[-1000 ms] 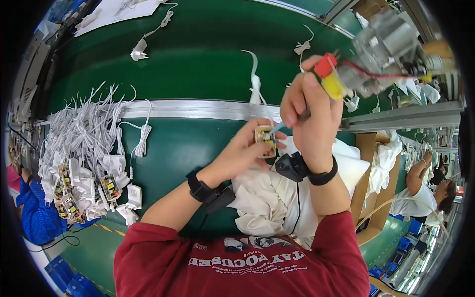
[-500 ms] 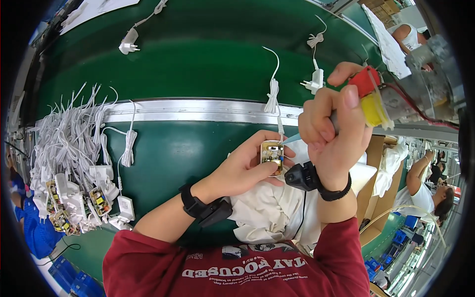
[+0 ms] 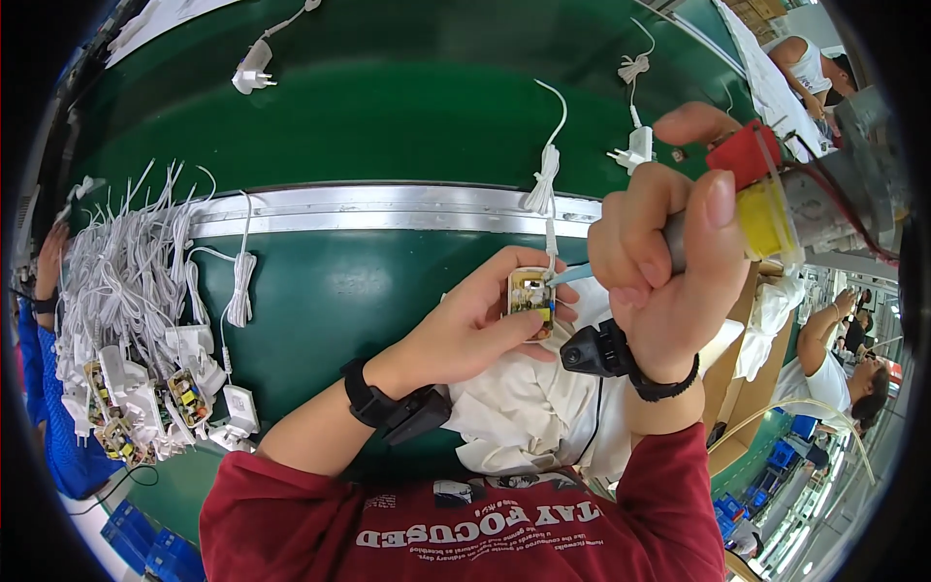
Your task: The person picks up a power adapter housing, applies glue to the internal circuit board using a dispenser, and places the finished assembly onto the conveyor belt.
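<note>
My left hand [image 3: 470, 320] grips an opened white power adapter [image 3: 529, 288], its circuit board facing up and my thumb over the lower part. A white cord [image 3: 544, 184], tied in a bundle, runs from its far end across the metal rail. My right hand [image 3: 664, 267] is closed around a dispensing tool [image 3: 766, 218] with a grey barrel, a red block, a yellow band and wires. Its pale blue tapered nozzle [image 3: 574, 274] points left, the tip at the board's upper right corner; whether it touches cannot be told. White cloth [image 3: 519, 412] lies below both hands.
At left lies a heap of white adapters and cords [image 3: 136, 291], several with boards exposed. Adapters [image 3: 254, 73] rest on the green surface beyond the metal rail [image 3: 388, 209]. A cardboard box [image 3: 737, 388] stands at right. A co-worker's arm [image 3: 48, 272] is beside the heap.
My right hand and the tool have shifted slightly right, the nozzle tip staying at the board. A co-worker's hand has come into view beside the heap at left.
</note>
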Action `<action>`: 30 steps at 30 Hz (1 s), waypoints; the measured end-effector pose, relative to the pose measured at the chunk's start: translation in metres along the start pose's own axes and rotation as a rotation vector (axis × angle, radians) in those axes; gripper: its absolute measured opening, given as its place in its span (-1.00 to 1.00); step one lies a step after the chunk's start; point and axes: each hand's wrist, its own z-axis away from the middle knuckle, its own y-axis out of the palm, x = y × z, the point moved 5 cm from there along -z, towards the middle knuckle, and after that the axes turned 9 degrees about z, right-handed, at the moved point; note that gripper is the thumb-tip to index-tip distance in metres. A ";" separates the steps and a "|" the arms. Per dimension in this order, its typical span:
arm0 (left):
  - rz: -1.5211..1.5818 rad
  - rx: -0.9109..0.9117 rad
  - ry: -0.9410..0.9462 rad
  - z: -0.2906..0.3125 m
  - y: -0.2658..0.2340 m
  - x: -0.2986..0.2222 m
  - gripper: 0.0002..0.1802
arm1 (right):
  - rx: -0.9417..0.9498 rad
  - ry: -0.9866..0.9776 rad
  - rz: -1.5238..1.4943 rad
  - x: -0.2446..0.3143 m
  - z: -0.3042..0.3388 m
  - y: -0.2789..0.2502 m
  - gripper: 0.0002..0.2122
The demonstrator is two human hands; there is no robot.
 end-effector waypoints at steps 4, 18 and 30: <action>0.096 -0.135 -0.010 -0.002 -0.010 -0.005 -0.55 | 0.069 0.050 -0.083 0.006 0.002 0.003 -0.69; 0.179 -0.108 0.086 0.002 -0.011 -0.013 -0.57 | 0.159 0.007 -0.016 0.008 0.008 0.008 -0.74; 0.203 -0.085 0.067 0.000 -0.011 -0.011 -0.57 | 0.188 -0.017 0.120 0.008 0.008 0.005 -0.70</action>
